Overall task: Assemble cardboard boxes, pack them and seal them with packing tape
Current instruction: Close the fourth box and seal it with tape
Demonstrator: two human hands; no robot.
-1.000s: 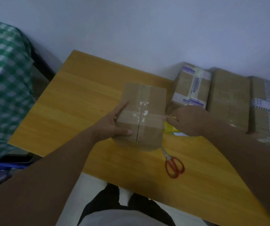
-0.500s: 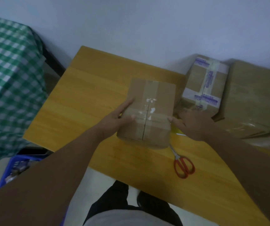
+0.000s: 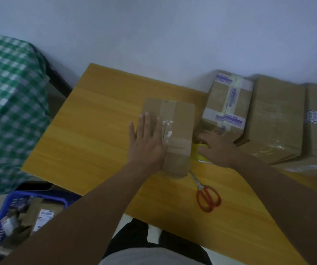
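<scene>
On the table (image 3: 96, 119), the taped box (image 3: 174, 119) stands closed.

The box (image 3: 178, 119) is brown, table (image 3: 96, 134) and tape roll (image 3: 197, 152) yellow, scissors (image 3: 208, 197) red-handled, cloth (image 3: 6, 104) green-checked, basket (image 3: 39, 195) blue.

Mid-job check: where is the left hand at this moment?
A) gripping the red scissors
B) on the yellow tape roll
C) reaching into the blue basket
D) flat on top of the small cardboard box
D: the left hand lies flat, fingers straight, on top of the small cardboard box; the right hand is the one gripping the yellow tape roll.
</scene>
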